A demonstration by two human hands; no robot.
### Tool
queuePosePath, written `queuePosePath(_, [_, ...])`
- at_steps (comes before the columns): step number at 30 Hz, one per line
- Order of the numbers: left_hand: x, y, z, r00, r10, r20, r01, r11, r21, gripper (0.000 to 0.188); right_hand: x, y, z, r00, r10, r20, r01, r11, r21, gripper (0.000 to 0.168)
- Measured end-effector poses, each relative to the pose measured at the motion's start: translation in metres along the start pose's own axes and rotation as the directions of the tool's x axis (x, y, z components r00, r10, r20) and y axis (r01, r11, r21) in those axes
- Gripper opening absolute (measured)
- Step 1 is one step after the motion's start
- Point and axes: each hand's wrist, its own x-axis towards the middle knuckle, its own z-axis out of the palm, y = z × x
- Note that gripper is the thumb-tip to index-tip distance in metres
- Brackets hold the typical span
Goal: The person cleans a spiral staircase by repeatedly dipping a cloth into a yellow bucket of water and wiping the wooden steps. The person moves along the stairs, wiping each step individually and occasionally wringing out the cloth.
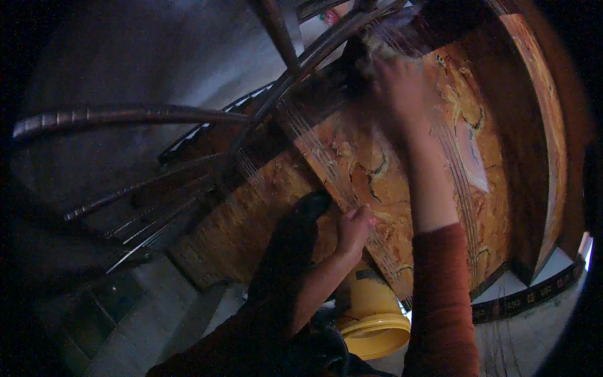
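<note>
Curved stairs with polished brown marbled-stone treads (400,188) and grooved lines near their edges lie before me. My right hand (403,89) is stretched out over an upper step, blurred, on what looks like a pale, crumpled cloth (386,45); its grip is hard to make out. My left hand (356,228) rests at the edge of a lower step with its fingers curled, and nothing shows in it. A yellow plastic bucket (375,325) is tilted, its rim towards me, below my left hand and between my forearms.
A dark railing (301,66) with round balusters (132,115) runs along the left side of the stairs. My dark-clad leg and shoe (313,205) are on a step. Tiled floor (136,301) shows at lower left. A small pink-red thing (331,17) lies beyond the railing.
</note>
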Motion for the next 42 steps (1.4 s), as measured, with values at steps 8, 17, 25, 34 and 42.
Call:
queuePosePath(8, [-0.014,-0.015,0.0,0.997,0.082,-0.002,-0.082,0.995,-0.05,0.029,-0.241,0.027,0.106,0.944,0.164,0.287,-0.163,0.986,-0.026,0.06])
queuePosePath(17, [-0.03,-0.073,-0.05,0.982,0.187,-0.003,-0.187,0.982,-0.025,0.034,-0.41,-0.02,0.083,0.707,0.634,0.315,-0.572,0.774,-0.272,0.079])
queuePosePath(25, [-0.073,-0.047,-0.119,0.962,0.272,-0.01,-0.265,0.943,0.203,0.032,-0.404,-0.017,0.071,0.643,0.642,0.418,-0.638,0.751,-0.171,0.089])
queuePosePath(34, [0.005,-0.07,-0.306,0.865,0.409,-0.289,-0.314,0.893,0.323,0.026,-0.402,-0.015,0.073,0.563,0.698,0.442,-0.71,0.683,-0.173,0.089])
queuePosePath(42, [0.07,-0.121,-0.378,0.91,0.322,-0.261,-0.303,0.947,0.109,0.021,-0.404,-0.019,0.105,0.506,0.826,0.247,-0.752,0.563,-0.343,0.067])
